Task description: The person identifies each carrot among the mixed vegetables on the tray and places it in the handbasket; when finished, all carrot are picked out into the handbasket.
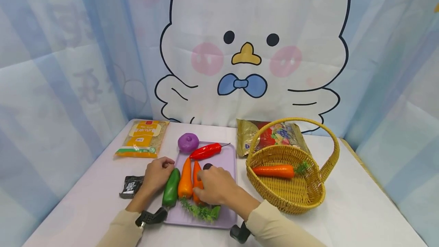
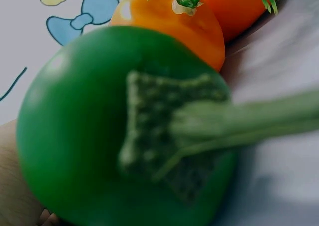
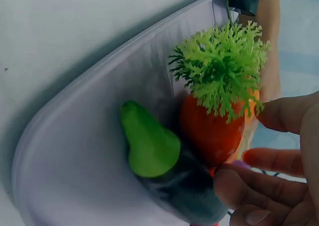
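A lilac tray point(image 1: 228, 216) holds several toy vegetables. My left hand point(image 1: 158, 172) rests by the tray's left edge, fingers loosely bent beside a green pepper point(image 1: 171, 190). That pepper fills most of the left wrist view, its stem pointing at the camera. To its right lie an orange carrot point(image 1: 185, 182) and a redder carrot point(image 3: 212, 131) with leafy tops. Over the redder carrot hovers my right hand point(image 1: 219, 186), thumb and fingers spread apart around its side. A dark eggplant point(image 3: 187, 186) with a green cap lies right under this hand, mostly hidden in the head view.
A red chili point(image 1: 207, 151) and a purple onion point(image 1: 188, 142) lie at the tray's back. On the right stands a wicker basket point(image 1: 286, 205) with a carrot point(image 1: 274, 171) inside. Behind are a yellow bag point(image 1: 145, 136) and a gold bag point(image 1: 247, 136); a small black packet point(image 1: 131, 186) lies left.
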The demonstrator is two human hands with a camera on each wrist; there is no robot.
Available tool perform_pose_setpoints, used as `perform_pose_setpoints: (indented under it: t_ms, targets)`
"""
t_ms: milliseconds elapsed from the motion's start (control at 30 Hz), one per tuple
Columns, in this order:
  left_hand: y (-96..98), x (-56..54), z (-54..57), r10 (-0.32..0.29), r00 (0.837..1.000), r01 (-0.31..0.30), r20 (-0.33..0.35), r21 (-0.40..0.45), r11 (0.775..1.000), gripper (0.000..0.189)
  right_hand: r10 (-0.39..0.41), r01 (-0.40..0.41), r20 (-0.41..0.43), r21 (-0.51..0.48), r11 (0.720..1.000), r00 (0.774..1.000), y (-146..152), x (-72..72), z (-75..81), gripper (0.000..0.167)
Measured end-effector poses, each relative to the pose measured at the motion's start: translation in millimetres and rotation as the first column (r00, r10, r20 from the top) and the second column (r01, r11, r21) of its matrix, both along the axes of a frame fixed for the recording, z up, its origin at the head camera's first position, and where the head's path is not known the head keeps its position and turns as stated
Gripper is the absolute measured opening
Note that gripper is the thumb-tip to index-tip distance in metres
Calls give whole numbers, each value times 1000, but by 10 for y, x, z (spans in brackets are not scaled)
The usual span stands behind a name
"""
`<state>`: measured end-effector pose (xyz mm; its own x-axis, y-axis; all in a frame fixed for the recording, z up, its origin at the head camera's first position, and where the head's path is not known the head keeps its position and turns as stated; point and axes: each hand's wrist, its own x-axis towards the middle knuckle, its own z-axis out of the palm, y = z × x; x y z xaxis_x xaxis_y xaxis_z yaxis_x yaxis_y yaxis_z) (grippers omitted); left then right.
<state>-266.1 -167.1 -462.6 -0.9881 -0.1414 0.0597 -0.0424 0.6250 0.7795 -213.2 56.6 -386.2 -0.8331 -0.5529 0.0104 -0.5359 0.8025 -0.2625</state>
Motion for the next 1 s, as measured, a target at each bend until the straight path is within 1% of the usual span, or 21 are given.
perform_pose_setpoints:
  t_ms: [200,400,500,667,833,1000]
  targets:
    - [1,1,-1,0,1000,0,7,7,1000,24,-62,61,20,56,997,998,-71,44,-16,29]
    - [0,4,7,-3,1000,3,-9,5,1000,24,-113,110,29,74,991,993,-128,69,-60,39]
    - [-1,10,13,-3,1000,3,-8,6,1000,24,-128,124,52,69,990,990,-154,82,-72,41]
    - [-2,11,14,1,1000,-1,-12,3,1000,24,-147,142,83,65,988,986,-177,93,-113,35]
    - [-2,13,11,-4,1000,4,-19,7,1000,24,-157,153,90,52,987,983,-178,80,-148,38]
    - [3,15,12,-4,1000,4,-24,6,1000,24,-171,170,125,19,985,977,-165,75,-158,40]
